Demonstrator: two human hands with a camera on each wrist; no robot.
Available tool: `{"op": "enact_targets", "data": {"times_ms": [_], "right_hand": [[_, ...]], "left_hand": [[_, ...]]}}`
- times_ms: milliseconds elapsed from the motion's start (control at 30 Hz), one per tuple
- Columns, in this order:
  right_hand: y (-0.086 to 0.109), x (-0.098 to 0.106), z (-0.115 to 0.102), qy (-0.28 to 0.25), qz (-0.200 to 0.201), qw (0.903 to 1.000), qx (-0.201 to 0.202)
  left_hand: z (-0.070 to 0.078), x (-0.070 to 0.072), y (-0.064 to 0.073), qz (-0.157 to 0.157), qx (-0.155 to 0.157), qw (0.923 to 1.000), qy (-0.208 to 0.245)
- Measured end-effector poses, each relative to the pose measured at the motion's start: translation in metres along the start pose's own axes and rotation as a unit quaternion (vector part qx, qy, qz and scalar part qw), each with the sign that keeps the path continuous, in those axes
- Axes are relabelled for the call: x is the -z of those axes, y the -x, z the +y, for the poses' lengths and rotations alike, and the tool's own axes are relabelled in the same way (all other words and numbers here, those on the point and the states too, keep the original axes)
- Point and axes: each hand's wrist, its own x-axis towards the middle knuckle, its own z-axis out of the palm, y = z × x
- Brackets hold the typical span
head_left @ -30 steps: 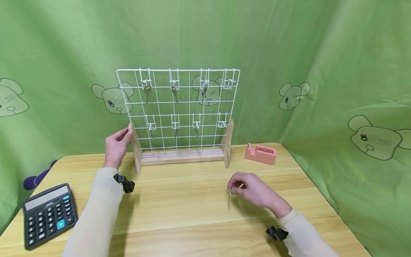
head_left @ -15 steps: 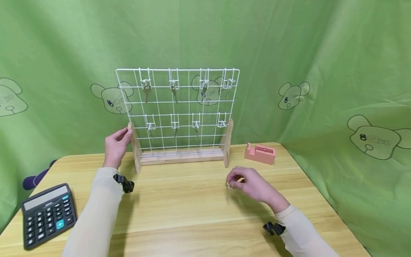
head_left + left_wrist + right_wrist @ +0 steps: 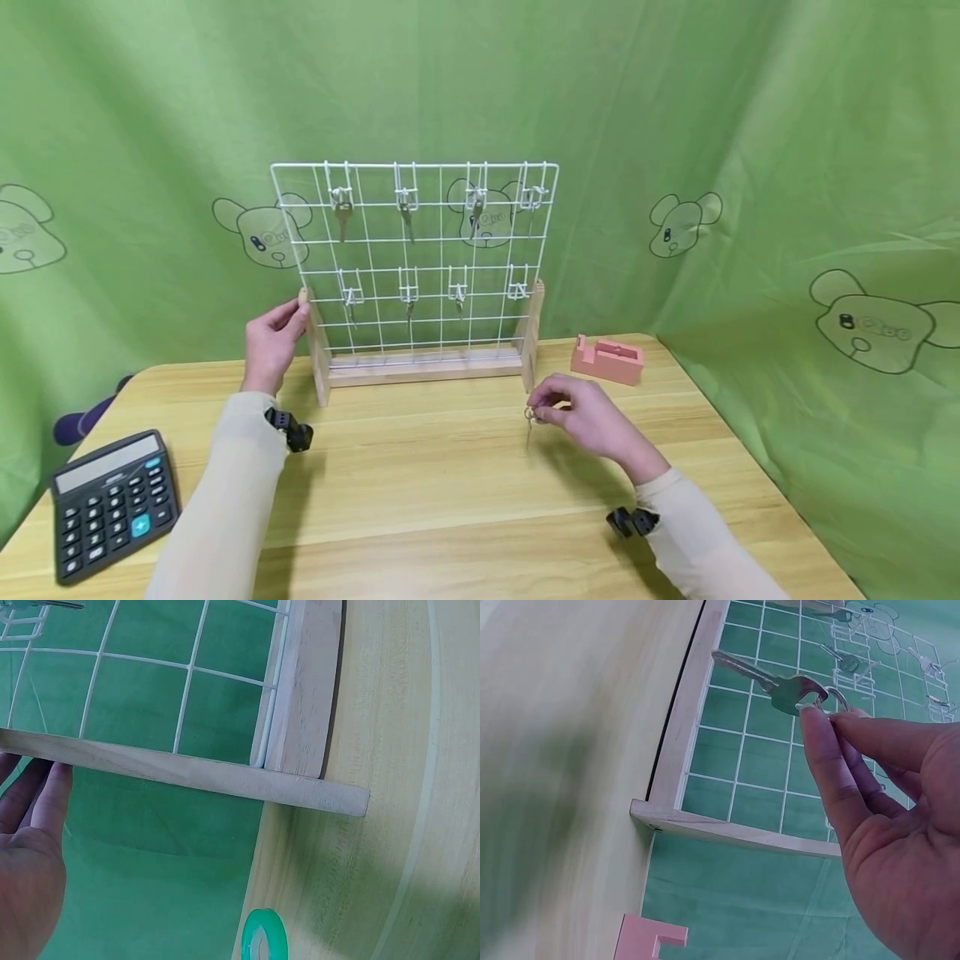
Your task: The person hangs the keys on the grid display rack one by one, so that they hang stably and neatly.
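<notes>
My right hand (image 3: 577, 412) pinches a metal key (image 3: 772, 682) by its split ring, between thumb and fingertips. In the head view the key hangs low over the table, in front of the rack's right foot. A white wire grid rack (image 3: 442, 239) stands upright in a wooden base (image 3: 427, 369). Keys hang from several of its hooks, among them a brown key (image 3: 342, 218) at upper left; the lower right hook (image 3: 518, 290) looks bare. My left hand (image 3: 272, 346) holds the top of the left wooden post (image 3: 187, 771) with its fingertips, some of them hidden behind it.
A pink tape dispenser (image 3: 607, 360) stands right of the rack. A black calculator (image 3: 116, 504) lies at the left, near a purple object (image 3: 82, 423) at the table edge. The left wrist view shows a green ring (image 3: 277, 930). Green cloth (image 3: 600, 100) hangs behind the table.
My right hand has moved away from me, toward the rack, and slightly left, carrying the key with it. The left hand keeps its place on the post.
</notes>
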Motion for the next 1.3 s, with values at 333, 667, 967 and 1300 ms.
{"op": "enact_targets", "data": {"times_ms": [333,667,967,1300], "right_hand": [[-0.01,0.006,-0.004,-0.004,0.012,0.9999,-0.002],[-0.025,0.015,-0.008,-0.002,0.037,0.9993,-0.009],[-0.039,0.02,-0.008,-0.007,0.065,0.9977,-0.019],[-0.053,0.03,-0.011,-0.015,0.105,0.9938,-0.035]], "left_hand": [[-0.002,0.001,0.0,0.005,-0.001,1.0,0.003],[-0.003,0.0,-0.002,0.008,-0.007,0.9999,0.003],[-0.005,0.001,-0.004,0.001,-0.01,1.0,0.002],[-0.005,0.001,-0.005,0.003,-0.01,0.9999,0.003]]}}
